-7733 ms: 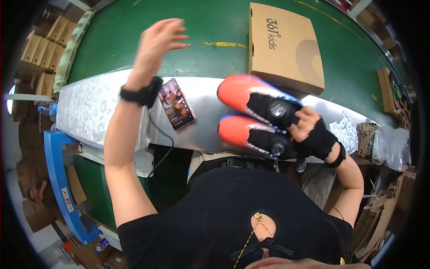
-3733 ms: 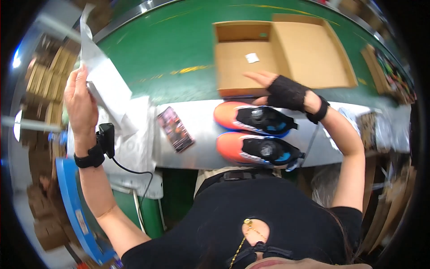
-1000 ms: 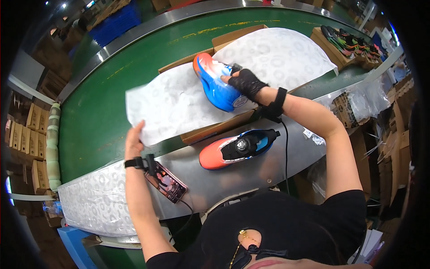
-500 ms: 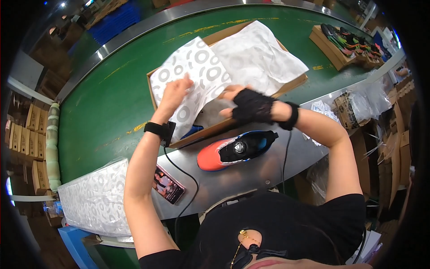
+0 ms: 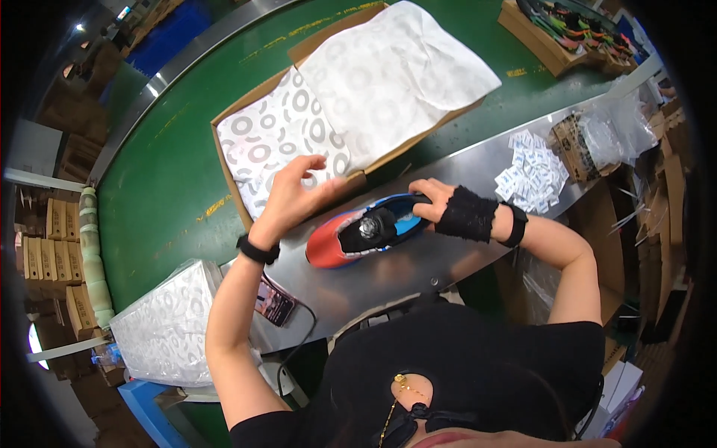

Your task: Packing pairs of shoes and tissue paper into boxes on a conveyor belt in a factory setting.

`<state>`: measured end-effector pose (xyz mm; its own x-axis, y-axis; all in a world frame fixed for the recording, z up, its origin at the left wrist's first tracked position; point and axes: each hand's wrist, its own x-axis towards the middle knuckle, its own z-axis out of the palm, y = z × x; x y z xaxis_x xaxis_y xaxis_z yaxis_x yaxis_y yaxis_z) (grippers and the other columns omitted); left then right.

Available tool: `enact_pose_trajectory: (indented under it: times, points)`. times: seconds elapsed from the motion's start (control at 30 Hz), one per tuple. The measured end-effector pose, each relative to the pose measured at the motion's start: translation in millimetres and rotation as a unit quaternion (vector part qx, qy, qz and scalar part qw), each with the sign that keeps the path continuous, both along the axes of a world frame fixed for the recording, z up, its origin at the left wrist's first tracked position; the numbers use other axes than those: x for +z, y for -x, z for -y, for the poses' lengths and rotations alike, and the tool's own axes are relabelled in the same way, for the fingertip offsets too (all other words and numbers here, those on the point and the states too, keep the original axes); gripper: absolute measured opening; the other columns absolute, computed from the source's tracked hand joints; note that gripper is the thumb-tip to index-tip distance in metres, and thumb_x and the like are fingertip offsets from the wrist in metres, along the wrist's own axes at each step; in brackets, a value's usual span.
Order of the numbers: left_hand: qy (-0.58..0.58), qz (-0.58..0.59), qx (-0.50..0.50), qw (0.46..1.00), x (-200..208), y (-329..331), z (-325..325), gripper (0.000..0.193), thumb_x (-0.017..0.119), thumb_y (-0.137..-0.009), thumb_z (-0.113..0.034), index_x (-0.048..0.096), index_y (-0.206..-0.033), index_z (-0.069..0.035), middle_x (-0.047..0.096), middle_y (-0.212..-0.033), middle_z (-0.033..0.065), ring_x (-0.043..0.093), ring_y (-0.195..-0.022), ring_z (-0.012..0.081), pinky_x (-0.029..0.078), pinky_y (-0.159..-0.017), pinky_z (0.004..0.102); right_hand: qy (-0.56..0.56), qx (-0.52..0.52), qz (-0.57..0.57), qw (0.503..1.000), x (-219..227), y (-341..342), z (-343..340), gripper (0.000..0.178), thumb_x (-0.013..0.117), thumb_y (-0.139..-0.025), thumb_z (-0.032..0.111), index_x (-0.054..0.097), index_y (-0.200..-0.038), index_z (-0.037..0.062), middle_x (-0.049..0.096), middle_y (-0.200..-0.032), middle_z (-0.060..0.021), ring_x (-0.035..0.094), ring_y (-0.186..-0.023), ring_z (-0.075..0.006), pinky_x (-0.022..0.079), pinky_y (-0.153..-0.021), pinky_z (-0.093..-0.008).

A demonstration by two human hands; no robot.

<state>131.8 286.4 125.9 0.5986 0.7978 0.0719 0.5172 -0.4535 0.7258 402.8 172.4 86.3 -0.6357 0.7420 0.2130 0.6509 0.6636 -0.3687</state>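
Note:
A red, black and blue sports shoe (image 5: 326, 245) with a round dial lies on the metal ledge, toe to the left. My right hand (image 5: 441, 203), in a black fingerless glove, grips the shoe's heel collar between thumb and fingers. Holding nothing, my left hand (image 5: 290, 196) hovers at the near edge of an open cardboard shoebox (image 5: 317, 43), its fingers apart. Patterned white tissue paper (image 5: 284, 119) covers the box's left part, and a paler sheet (image 5: 396, 71) spreads over the right and past the rim. What lies underneath is hidden.
On the ledge, small white packets (image 5: 532, 175) form a heap at right, beside a torn carton with clear plastic (image 5: 601, 142). A phone (image 5: 274, 304) with a cable lies at left, near stacked tissue sheets (image 5: 168, 328). Another carton (image 5: 534, 37) at far right holds shoes.
Both hands have left the tissue paper, which now lies flatter over the box. My right hand has come down onto the shoe's heel; my left has drawn back toward the near rim.

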Motion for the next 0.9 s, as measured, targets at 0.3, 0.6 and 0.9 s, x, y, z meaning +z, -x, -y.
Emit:
enact_pose_trajectory:
  times: [0.3,0.6,0.9]
  points:
    - [0.150,0.093,-0.019,0.984,7,13,76,0.078,0.082,-0.055,-0.021,0.041,-0.118,0.000,0.056,-0.104,0.0113,0.053,-0.097,0.0185,0.041,-0.086,0.0296,0.055,0.064,0.044,0.995,121,40,-17,0.039,0.074,-0.057,0.027,0.053,-0.084,0.0083,0.051,-0.074,-0.0110,0.057,-0.067,-0.0284,0.047,-0.059,-0.0357]
    - [0.245,0.294,0.092,0.919,33,55,77,0.043,0.072,-0.065,-0.021,0.056,-0.098,0.002,0.059,-0.072,0.0041,0.055,-0.059,0.0090,0.044,-0.052,0.0201,0.087,-0.068,-0.283,0.953,141,43,-55,0.035,0.066,-0.073,0.030,0.056,-0.096,0.0059,0.060,-0.075,-0.0104,0.057,-0.061,-0.0156,0.047,-0.056,-0.0268]
    - [0.381,0.510,0.200,0.745,14,50,-39,0.058,0.052,-0.084,-0.041,0.038,-0.123,-0.001,0.049,-0.120,0.0129,0.049,-0.107,0.0242,0.038,-0.094,0.0386,0.309,-0.039,-0.136,0.940,33,11,-45,0.032,0.063,-0.076,0.028,0.058,-0.091,0.0002,0.061,-0.078,-0.0128,0.061,-0.072,-0.0212,0.048,-0.068,-0.0302]
